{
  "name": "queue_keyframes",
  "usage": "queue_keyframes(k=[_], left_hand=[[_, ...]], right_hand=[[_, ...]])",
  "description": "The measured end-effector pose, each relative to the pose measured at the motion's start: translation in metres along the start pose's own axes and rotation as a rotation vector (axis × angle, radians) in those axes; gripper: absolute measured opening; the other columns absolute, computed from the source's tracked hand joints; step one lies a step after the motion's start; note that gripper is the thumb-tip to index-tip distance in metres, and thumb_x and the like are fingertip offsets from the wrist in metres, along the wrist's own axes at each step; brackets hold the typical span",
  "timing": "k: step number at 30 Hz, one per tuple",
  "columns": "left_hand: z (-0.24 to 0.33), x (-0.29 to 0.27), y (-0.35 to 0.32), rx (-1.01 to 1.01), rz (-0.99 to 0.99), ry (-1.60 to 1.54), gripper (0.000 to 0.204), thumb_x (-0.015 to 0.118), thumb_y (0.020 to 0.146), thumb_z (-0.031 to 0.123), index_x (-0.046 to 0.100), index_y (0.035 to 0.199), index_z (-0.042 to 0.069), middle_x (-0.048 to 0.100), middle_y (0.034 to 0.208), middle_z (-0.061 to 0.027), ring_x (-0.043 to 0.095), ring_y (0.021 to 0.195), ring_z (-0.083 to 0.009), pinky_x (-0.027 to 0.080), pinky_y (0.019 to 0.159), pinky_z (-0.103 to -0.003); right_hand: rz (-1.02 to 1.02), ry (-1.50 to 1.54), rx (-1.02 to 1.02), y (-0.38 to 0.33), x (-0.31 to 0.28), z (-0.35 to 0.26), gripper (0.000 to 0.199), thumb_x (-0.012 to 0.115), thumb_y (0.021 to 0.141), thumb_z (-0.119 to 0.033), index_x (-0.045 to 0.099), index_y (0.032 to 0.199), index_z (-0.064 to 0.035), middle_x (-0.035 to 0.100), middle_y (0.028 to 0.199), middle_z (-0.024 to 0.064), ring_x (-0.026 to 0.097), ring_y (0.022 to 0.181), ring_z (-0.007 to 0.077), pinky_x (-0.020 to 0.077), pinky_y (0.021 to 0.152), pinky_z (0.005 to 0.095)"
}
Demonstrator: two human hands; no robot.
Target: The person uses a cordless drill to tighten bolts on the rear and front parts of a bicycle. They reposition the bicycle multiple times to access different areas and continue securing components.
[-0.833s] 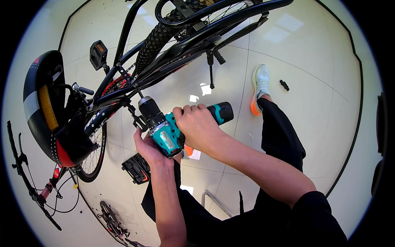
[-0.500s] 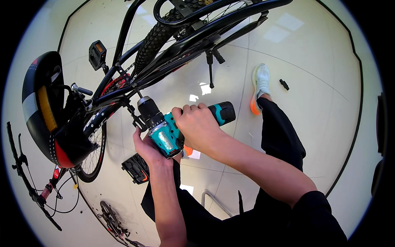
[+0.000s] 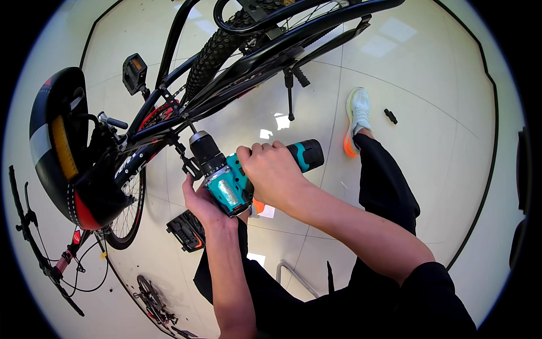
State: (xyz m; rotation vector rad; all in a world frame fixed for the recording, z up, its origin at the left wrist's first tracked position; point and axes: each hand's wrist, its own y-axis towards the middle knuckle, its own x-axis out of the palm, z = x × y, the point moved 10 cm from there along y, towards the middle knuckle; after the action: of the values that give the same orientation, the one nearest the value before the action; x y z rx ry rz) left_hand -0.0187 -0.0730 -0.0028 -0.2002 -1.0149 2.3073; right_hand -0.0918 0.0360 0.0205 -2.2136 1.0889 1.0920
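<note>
The right hand (image 3: pixel 274 174) is wrapped around the handle of a teal-and-black cordless drill-driver (image 3: pixel 228 189), its grip closed, knuckles on top and battery base (image 3: pixel 305 156) jutting out past it. That hold probably keeps the index finger near the trigger, though the trigger itself is hidden. The left hand (image 3: pixel 204 204) is cupped against the near, left side of the drill-driver's body; its fingers pass out of sight behind the tool, so I cannot tell how far that grip is closed. It seems placed there to bear the heavy front end and steady its aim.

The drill-driver lies between the person's forearms and the bicycle (image 3: pixel 152 131), chuck forward, its slim bit (image 3: pixel 192 127) pointing at a frame joint. Whether the tip is seated in a fastener is too small to tell. The two-handed hold likely keeps bit and joint in line.

From the drill-driver, the knobbly rear tyre (image 3: pixel 204 70) is straight ahead, the saddle (image 3: pixel 48 175) to the left, and the lowered kickstand (image 3: pixel 290 96) ahead and right, presumably propping the bicycle. An opened tool case (image 3: pixel 185 230) lies on the floor behind and left of the drill-driver, apparently within easy reach; a small black part (image 3: pixel 390 116) lies well to its right.
</note>
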Motion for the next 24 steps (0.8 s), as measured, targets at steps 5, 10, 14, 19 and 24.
queue_keyframes(k=[5, 10, 14, 19, 24], left_hand=[[-0.0001, -0.0001, 0.0002, -0.003, -0.013, 0.016, 0.063, 0.034, 0.091, 0.051, 0.054, 0.117, -0.003, 0.062, 0.108, -0.0153, 0.061, 0.099, -0.0263, 0.048, 0.089, -0.039], [0.0009, -0.0018, 0.0008, 0.006, -0.014, 0.019, 0.064, 0.034, 0.091, 0.051, 0.053, 0.117, -0.004, 0.062, 0.108, -0.0155, 0.061, 0.099, -0.0263, 0.048, 0.089, -0.039], [0.0012, -0.0028, 0.0009, 0.009, -0.001, 0.022, 0.064, 0.034, 0.091, 0.051, 0.054, 0.117, -0.004, 0.062, 0.107, -0.0154, 0.061, 0.098, -0.0261, 0.048, 0.088, -0.039], [0.0005, -0.0040, 0.0016, 0.001, 0.003, 0.033, 0.064, 0.034, 0.091, 0.051, 0.055, 0.116, -0.004, 0.063, 0.107, -0.0153, 0.062, 0.098, -0.0259, 0.048, 0.088, -0.039], [0.0009, -0.0070, 0.0037, 0.014, 0.021, 0.008, 0.062, 0.037, 0.090, 0.051, 0.055, 0.113, -0.004, 0.062, 0.104, -0.0165, 0.062, 0.093, -0.0269, 0.050, 0.083, -0.039]], right_hand=[[-0.009, 0.008, 0.003, 0.0006, 0.0014, 0.0005, 0.037, 0.070, 0.055, -0.003, 0.051, 0.087, -0.0018, 0.059, 0.070, 0.0120, 0.062, 0.067, 0.0273, 0.0468, 0.063, 0.0349], [0.009, 0.028, 0.004, 0.0004, 0.0005, 0.0002, 0.037, 0.070, 0.054, -0.003, 0.051, 0.086, -0.0019, 0.058, 0.070, 0.0121, 0.062, 0.066, 0.0274, 0.0468, 0.062, 0.0348], [-0.004, 0.019, -0.001, 0.0005, 0.0006, -0.0005, 0.038, 0.070, 0.054, -0.003, 0.051, 0.086, -0.0019, 0.058, 0.070, 0.0122, 0.062, 0.066, 0.0275, 0.0469, 0.062, 0.0347], [0.002, 0.026, -0.001, 0.0003, 0.0015, -0.0001, 0.038, 0.070, 0.054, -0.003, 0.051, 0.087, -0.0020, 0.059, 0.070, 0.0123, 0.062, 0.066, 0.0277, 0.0471, 0.063, 0.0349], [0.020, 0.034, 0.004, 0.0004, 0.0003, -0.0002, 0.038, 0.070, 0.054, -0.002, 0.051, 0.087, -0.0020, 0.058, 0.070, 0.0123, 0.062, 0.066, 0.0279, 0.0472, 0.062, 0.0353]])
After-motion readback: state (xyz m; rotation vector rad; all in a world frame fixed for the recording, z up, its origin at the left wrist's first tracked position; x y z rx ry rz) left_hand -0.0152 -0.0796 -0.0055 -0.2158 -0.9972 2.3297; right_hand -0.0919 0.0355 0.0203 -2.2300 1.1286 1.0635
